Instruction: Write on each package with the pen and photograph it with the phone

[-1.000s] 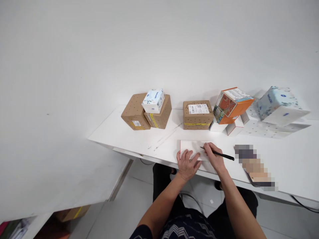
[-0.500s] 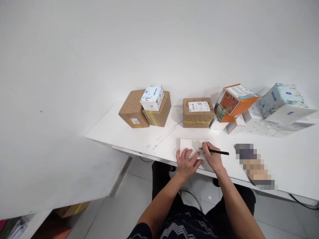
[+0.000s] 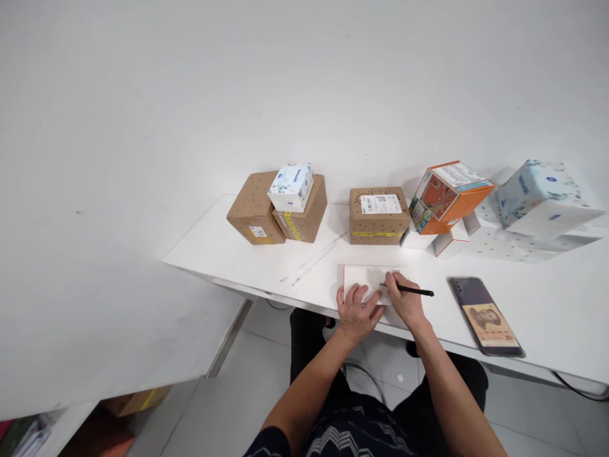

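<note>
Writing on flat white red-edged envelope at white table's near edge
Left hand pins it flat, fingers spread; right hand pinches slim black pen; best kept steady

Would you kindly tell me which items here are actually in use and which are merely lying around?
In use: white card pinned flat by the left hand; black pen gripped in the right hand, tip on the card.

Lying about: phone, brown boxes, orange box, tissue packs, all untouched.
</note>
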Available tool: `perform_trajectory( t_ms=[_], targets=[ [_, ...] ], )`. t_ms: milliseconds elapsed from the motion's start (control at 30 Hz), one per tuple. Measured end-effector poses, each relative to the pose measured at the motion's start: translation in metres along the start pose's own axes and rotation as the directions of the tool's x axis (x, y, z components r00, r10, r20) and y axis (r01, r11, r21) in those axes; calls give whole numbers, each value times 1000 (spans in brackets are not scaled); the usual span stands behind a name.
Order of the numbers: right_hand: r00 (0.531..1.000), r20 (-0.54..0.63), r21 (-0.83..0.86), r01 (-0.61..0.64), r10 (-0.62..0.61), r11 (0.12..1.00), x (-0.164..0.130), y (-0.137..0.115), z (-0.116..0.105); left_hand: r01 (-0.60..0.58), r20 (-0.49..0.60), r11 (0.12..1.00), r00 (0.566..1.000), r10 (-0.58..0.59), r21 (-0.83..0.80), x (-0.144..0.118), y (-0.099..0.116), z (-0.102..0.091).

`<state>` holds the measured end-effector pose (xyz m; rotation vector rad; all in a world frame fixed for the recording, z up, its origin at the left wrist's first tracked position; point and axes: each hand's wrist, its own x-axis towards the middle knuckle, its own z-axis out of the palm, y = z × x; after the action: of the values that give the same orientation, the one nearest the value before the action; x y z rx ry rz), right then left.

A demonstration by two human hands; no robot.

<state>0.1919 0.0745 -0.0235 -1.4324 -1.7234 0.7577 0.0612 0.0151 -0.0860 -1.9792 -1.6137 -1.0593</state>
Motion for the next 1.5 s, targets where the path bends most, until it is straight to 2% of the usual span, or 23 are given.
perform_trajectory(
  t_ms=[500,633,733,800,867,933,1033,1133,1233,1333,1400,1500],
  targets=[
    [1000,-31,45,0,1,999,-1,3,1,0,3,1000,1000,0,4,0,0,0],
    [988,-144,87,-48,60,995,-5,1,-1,-3,-1,1000,1000,3,11,0,0,0],
    [956,-267,120,-94,123,988,-10,6,-10,-1,-1,1000,1000,1,11,0,0,-1],
    [916,-365,123,-131,168,984,-13,16,-19,-1,-3,1000,1000,1,6,0,1,-1],
    [869,-462,59,-167,176,984,-17,32,-30,1,-7,1000,1000,-1,-2,0,1,-1],
    [858,-496,-49,-178,131,983,-20,52,-41,2,-14,1000,1000,-2,-8,0,1,-1],
    [922,-384,-172,-113,39,979,-23,76,-53,3,-24,1000,1000,-3,-9,0,1,0],
    [967,-245,-300,-7,-70,954,-21,87,-56,3,-20,1000,1000,-3,-10,0,1,0],
    [976,-132,-508,83,-173,857,-17,87,-51,2,-16,1000,1000,-2,0,-1,1,0],
    [983,-96,-623,66,-160,779,-15,84,-44,7,-12,1000,1000,-7,14,-1,1,0],
    [984,-79,-640,74,-161,765,-16,84,-42,10,-8,1000,1000,-10,17,-1,1,0],
    [979,-99,-609,82,-178,789,-15,87,-41,4,-6,1000,1000,-4,13,-1,1,0]
  ],
)
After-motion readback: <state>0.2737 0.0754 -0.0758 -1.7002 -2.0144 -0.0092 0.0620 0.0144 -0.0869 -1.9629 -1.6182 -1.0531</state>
